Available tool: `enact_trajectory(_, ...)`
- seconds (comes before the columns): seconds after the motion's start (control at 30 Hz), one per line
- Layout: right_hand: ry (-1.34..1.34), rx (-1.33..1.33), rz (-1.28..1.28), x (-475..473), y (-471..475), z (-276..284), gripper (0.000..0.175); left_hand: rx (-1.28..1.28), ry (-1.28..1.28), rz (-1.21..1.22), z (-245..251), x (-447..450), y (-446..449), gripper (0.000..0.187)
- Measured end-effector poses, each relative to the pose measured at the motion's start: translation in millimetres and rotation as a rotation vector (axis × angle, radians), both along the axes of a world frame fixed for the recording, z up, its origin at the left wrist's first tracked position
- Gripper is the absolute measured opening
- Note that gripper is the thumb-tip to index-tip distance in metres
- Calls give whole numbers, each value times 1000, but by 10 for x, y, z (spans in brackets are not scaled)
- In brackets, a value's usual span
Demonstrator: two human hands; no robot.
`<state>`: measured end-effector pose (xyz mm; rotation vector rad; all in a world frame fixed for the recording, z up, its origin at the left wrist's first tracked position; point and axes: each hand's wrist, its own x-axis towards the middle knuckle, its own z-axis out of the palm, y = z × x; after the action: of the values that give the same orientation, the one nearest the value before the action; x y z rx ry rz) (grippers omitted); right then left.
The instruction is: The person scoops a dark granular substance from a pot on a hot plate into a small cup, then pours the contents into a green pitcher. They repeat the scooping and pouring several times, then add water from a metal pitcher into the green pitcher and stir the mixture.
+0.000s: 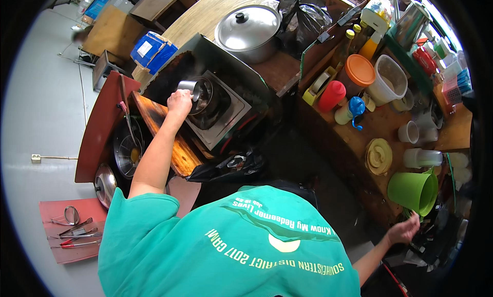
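At the upper left, my left hand (180,103) grips a small metal cup (188,86), tilted over a round dark pot (204,96) on the stove (231,116). Some steam seems to rise there, and the pot's contents are unclear. My right hand (403,229) is at the lower right, its fingers drawn together just below a green plastic jug (406,190) lying on its side on the wooden counter (356,148). Whether the fingers hold or touch anything there cannot be told.
A scorched wooden board (185,154) flanks the stove, with a black plastic bag (242,164) close by. Behind stands a large lidded metal pot (248,31). Squeeze bottles, including a red one (332,94), and an orange-lidded container (360,70) crowd the counter. Utensils hang at far left.
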<state>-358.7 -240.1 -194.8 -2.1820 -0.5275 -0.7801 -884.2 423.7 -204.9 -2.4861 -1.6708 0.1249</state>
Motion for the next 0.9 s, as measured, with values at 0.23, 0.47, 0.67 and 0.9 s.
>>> enact_trajectory(0.23, 68, 319, -366, 1146, -1065, -66, 41, 24, 172, 33, -320, -22, 235, 38)
enact_trajectory(0.47, 419, 484, -237, 1548, -1072, -465, 58, -91, 7, 146, -384, 113, 183, 26)
enact_trajectory(0.67, 423, 220, -375, 1656, -1151, -679, 68, -241, -40, 232, -206, 265, 154, 26)
enact_trajectory(0.9, 633, 442, -332, 1505, -1190, -803, 71, -362, 72, 58, -370, 64, 458, 19)
